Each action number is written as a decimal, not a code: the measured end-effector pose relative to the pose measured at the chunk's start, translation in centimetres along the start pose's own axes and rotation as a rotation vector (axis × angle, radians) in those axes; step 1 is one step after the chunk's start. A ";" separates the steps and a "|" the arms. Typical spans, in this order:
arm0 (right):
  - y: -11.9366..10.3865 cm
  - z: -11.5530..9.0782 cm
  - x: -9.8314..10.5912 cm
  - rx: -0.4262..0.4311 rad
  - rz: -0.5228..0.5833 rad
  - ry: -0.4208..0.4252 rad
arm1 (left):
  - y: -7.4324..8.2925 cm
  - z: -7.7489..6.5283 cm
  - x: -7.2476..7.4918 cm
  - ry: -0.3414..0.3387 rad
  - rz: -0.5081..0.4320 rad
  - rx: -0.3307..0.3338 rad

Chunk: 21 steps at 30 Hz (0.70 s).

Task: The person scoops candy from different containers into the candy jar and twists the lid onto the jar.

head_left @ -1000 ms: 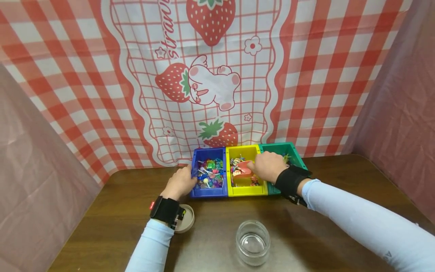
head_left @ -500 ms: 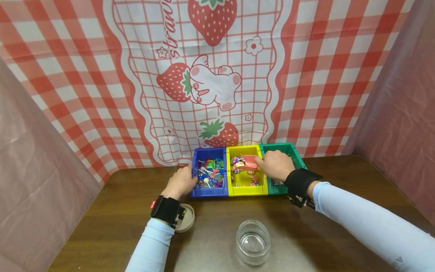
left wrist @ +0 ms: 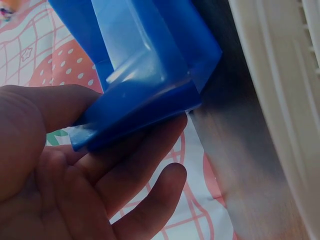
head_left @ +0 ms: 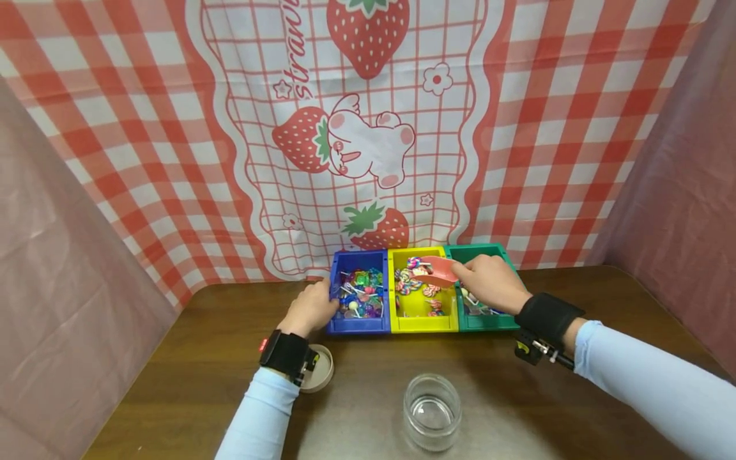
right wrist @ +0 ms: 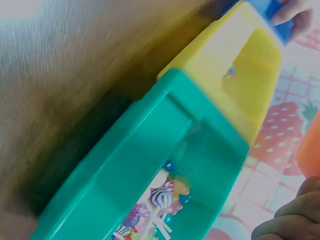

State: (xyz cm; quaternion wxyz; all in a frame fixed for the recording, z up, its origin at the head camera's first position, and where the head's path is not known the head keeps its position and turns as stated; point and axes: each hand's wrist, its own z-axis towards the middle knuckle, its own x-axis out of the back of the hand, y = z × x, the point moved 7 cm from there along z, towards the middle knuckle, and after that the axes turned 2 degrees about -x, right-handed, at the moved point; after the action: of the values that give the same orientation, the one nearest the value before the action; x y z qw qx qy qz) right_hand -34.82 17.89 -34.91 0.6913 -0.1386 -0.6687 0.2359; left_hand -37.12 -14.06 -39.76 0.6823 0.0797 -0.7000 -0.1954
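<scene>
My left hand [head_left: 309,308] grips the left wall of the blue bin [head_left: 359,326]; in the left wrist view its thumb and fingers lie on either side of the blue rim [left wrist: 135,117]. Colourful candies and lollipops fill that bin's bottom. With my right hand [head_left: 492,281] I hold a pink-orange scoop [head_left: 443,271] by its handle, above the yellow bin [head_left: 424,324]. Swirled lollipops [head_left: 415,262] sit in and at the mouth of the scoop. More swirled candies [head_left: 407,281] lie in the yellow bin. The right wrist view catches only the scoop's edge [right wrist: 310,150].
A green bin [right wrist: 115,165] with mixed candies [right wrist: 160,198] adjoins the yellow one, partly under my right hand. Nearer on the wooden table [head_left: 368,364] stands a clear glass jar [head_left: 432,412]. A pale round lid [head_left: 321,372] lies by my left wrist. A checked strawberry cloth [head_left: 529,160] hangs behind.
My right hand has raised the scoop and moved it to the right, with lollipops in it. My left hand keeps its grip on the blue bin.
</scene>
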 end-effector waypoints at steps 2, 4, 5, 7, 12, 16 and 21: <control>0.0 -0.6 0.4 -0.004 0.027 -0.014 | 0.0 0.0 0.0 -0.001 0.001 0.003; -0.1 -1.3 0.7 -0.005 0.053 -0.027 | 0.0 0.0 0.1 0.000 0.006 0.006; -0.2 -1.7 0.8 -0.002 0.062 -0.028 | 0.0 0.0 0.1 0.001 0.007 0.007; -0.3 -2.5 1.1 0.008 0.066 -0.028 | 0.0 0.0 0.0 0.000 0.007 0.008; -1.1 -4.9 1.7 0.060 0.062 -0.027 | 0.0 0.0 0.0 -0.002 0.006 0.004; -1.9 -6.8 1.8 0.106 0.042 -0.030 | -0.1 0.1 -0.1 -0.001 0.005 0.004; -2.5 -9.2 1.1 0.167 0.003 -0.051 | 0.0 0.1 -0.1 0.005 0.005 -0.001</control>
State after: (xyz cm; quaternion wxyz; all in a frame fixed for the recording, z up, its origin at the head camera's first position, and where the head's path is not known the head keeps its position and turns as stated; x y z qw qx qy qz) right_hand -25.40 17.47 -33.36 0.6827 -0.0756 -0.6641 0.2954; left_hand -37.23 -14.01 -39.81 0.6846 0.0783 -0.6984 -0.1937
